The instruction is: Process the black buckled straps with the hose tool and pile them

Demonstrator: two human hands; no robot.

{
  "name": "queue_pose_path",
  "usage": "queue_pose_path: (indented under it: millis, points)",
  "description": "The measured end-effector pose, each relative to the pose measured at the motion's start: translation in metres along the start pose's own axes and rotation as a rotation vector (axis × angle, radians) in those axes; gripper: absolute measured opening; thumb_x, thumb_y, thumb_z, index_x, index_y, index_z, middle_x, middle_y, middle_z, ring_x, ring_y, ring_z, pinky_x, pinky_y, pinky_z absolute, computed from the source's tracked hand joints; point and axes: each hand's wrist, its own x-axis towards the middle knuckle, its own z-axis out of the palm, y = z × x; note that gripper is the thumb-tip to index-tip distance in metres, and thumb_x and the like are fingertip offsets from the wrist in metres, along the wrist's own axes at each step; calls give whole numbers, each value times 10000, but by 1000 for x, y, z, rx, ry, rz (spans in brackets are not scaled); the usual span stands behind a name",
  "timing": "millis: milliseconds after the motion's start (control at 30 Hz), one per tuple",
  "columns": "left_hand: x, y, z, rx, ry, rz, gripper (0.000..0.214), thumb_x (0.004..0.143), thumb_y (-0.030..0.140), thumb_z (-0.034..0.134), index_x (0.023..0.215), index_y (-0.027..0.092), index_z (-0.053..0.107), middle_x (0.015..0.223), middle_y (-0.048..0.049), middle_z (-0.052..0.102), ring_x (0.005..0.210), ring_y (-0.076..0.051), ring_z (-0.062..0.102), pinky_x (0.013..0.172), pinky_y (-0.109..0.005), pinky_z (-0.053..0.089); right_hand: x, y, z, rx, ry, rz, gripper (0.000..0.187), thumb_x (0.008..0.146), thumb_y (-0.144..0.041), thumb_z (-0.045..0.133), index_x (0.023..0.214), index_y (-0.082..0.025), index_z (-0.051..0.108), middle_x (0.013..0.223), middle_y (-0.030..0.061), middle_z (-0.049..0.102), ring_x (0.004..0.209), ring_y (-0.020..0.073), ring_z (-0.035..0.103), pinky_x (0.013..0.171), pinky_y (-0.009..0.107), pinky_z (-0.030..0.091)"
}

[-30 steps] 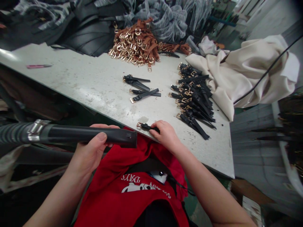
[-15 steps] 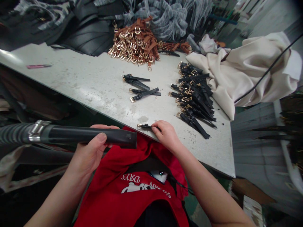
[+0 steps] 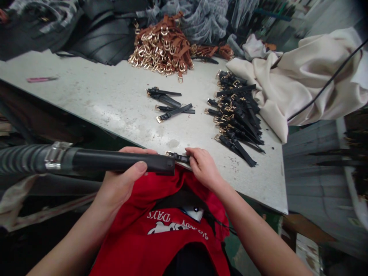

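beside the pale counter (image 3: 94,86), fingers of the left hand (image 3: 120,188) wrap the black nozzle (image 3: 123,160), likely stiff; at the counter's near edge, fingers of the right hand (image 3: 204,168) pinch the strap (image 3: 181,158), probably light and bendy, best held clear of its buckle (image 3: 168,153).

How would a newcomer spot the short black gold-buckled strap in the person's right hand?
Find the pale, stained tabletop and follow its near edge to the bare right hand. Pinched there is the short black gold-buckled strap, its buckle near the end of the smooth black tube in the left hand. Unlike the heap of similar black straps to the right, it is held.
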Motion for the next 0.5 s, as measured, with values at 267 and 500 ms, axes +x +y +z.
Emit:
queue_pose_path:
  millis: [267,500]
  points:
    - [21,-5,31,273,-161,72,202,701,312,785,879,240,723,935,-42,755,899,-269,690,899,-409,527,3,-1,2,79,-1,91,470,815,-117,445,1277,-155,521,1007,111,681,941,238,610,888,433,486]
    - [25,-3,40,210,-94,61,195,651,269,827,824,229,746,856,-48,753,789,-236,681,761,-340,543,3,-2,1,60,-1,97,484,817,-99,443,1294,-144,516,1030,120,669,956,243,601,885,429,477]
